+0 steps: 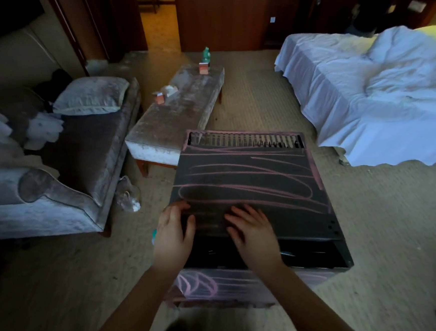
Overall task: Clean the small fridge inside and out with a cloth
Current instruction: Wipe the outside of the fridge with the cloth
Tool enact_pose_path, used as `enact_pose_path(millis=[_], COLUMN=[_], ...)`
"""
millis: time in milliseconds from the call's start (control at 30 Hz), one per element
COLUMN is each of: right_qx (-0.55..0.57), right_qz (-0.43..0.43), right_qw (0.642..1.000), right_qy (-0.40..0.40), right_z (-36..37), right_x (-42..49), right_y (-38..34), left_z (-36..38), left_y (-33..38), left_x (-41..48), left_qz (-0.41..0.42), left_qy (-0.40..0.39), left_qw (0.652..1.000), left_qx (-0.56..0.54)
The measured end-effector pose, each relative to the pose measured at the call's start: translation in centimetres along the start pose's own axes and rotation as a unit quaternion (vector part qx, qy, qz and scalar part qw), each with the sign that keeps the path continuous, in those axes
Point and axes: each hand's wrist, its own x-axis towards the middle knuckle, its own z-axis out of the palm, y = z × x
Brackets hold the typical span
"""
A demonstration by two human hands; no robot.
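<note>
The small black fridge [246,178] stands on the carpet right below me, its top scribbled with pink chalk lines and a vent grille along its far edge. My left hand [173,236] rests on the near left part of the top, fingers spread and slightly bent at the edge. My right hand [253,233] lies flat on the top near the front edge, fingers straight. The fridge's front face [221,285], below my wrists, also carries pink marks. A bit of teal shows beside my left hand; I cannot tell what it is. No cloth is visible.
A grey velvet sofa [56,183] with a cushion stands at the left. A dusty bench [181,108] with small boxes and a green bottle sits just behind the fridge. A bed with white sheets [378,95] fills the right. A crumpled plastic bag [128,196] lies by the sofa.
</note>
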Motion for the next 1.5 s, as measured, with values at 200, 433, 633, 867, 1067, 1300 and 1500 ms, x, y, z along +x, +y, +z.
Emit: enact_pose_path(millis=[200, 433, 633, 867, 1067, 1300, 1500], right_qx=[0.002, 0.037, 0.091, 0.127, 0.074, 0.062, 0.013], right_qz=[0.139, 0.136, 0.057, 0.036, 0.174, 0.126, 0.051], right_qw=[0.984, 0.988, 0.994, 0.991, 0.978, 0.99, 0.999], right_qy=[0.109, 0.064, -0.032, -0.029, 0.082, -0.003, -0.005], right_z=[-2.7, 0.3, 5.3, 5.4, 4.3, 8.5, 8.0], right_x=[-3.6, 1.0, 4.9, 0.5, 1.4, 7.3, 2.8], right_y=[5.5, -0.2, -10.8, -11.7, -8.7, -15.0, -16.5], left_z=[-1.8, -3.3, -4.0, -3.1, -4.3, -5.7, -5.6], left_y=[-3.6, -7.9, -10.6, -12.6, -14.5, -15.9, -16.2], left_x=[1.9, 3.0, 4.9, 5.9, 5.9, 7.1, 7.4], left_qz=[-0.029, -0.049, -0.038, 0.016, 0.082, 0.108, 0.108], left_qy=[0.012, -0.018, -0.058, -0.138, -0.18, -0.172, -0.174], left_qw=[0.999, 0.997, 0.995, 0.987, 0.978, 0.978, 0.978], left_qx=[0.008, -0.058, -0.076, -0.074, -0.065, -0.055, -0.045])
